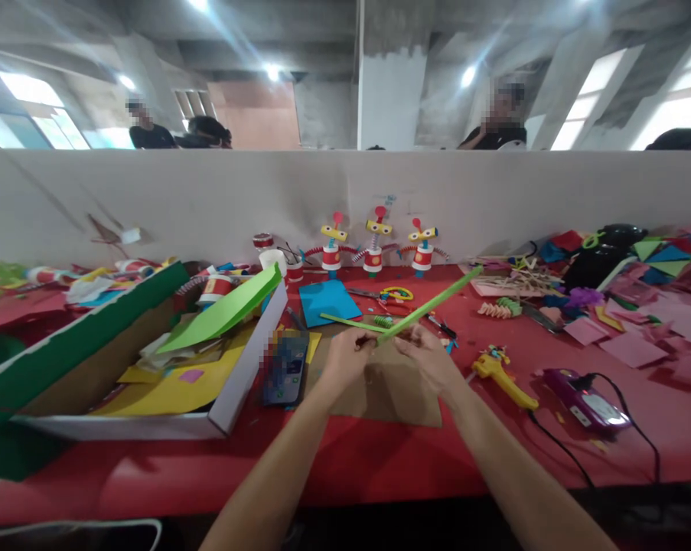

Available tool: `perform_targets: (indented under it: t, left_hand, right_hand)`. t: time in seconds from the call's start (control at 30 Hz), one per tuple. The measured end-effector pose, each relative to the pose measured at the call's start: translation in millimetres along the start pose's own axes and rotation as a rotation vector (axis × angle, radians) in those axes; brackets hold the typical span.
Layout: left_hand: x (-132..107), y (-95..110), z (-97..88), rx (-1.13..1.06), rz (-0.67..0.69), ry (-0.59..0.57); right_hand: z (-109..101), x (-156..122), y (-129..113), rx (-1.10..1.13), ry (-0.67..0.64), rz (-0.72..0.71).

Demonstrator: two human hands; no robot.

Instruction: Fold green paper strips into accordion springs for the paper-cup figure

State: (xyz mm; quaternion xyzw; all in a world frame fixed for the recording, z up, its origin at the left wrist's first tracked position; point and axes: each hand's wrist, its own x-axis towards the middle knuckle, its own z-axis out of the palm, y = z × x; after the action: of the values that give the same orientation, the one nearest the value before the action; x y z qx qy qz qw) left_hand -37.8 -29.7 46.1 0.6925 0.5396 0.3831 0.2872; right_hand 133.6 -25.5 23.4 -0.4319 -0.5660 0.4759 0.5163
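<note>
Two long light-green paper strips [431,306] meet between my hands. One slants up to the right, and the other runs off to the left. My left hand [348,358] has its fingers closed at the place where they meet. From the other side my right hand [424,353] pinches the same spot; the fingertips are partly hidden. Below both hands lies a brown cardboard sheet [405,405]. Just beyond them is a small folded green paper spring [383,321]. A blue paper sheet [329,303] and yellow-handled scissors [396,294] are farther back.
On the left stands an open box [247,367] of coloured paper, with a phone [288,371] beside it. A yellow glue gun [503,379] and a corded purple device [586,402] lie right. Several paper-cup figures [373,259] stand by the white partition [219,195]. Pink paper pieces [637,337] cover the far right.
</note>
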Motion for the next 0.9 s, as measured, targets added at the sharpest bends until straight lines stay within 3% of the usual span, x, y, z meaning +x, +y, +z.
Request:
perform_targets:
  t: [0.1, 0.23, 0.4, 0.63, 0.9]
  left_hand:
    - [11, 1, 2.5, 0.107, -0.006, 0.029]
    - [18, -13, 6.7, 0.213, -0.002, 0.085]
    - [16, -20, 8.8, 0.189, 0.079, 0.072]
    - [20, -17, 4.8, 0.171, 0.098, 0.033]
    - [24, -37, -4.8, 0.240, 0.073, 0.039]
  right_hand:
    - [23, 23, 3, 0.095, 0.004, 0.009]
    - [28, 35, 15, 0.101, 0.011, 0.065]
    - [24, 32, 27, 0.226, -0.001, 0.101]
    - [14, 35, 22, 0.278, 0.070, 0.151]
    - [-10, 46, 18, 0.516, 0.263, 0.155]
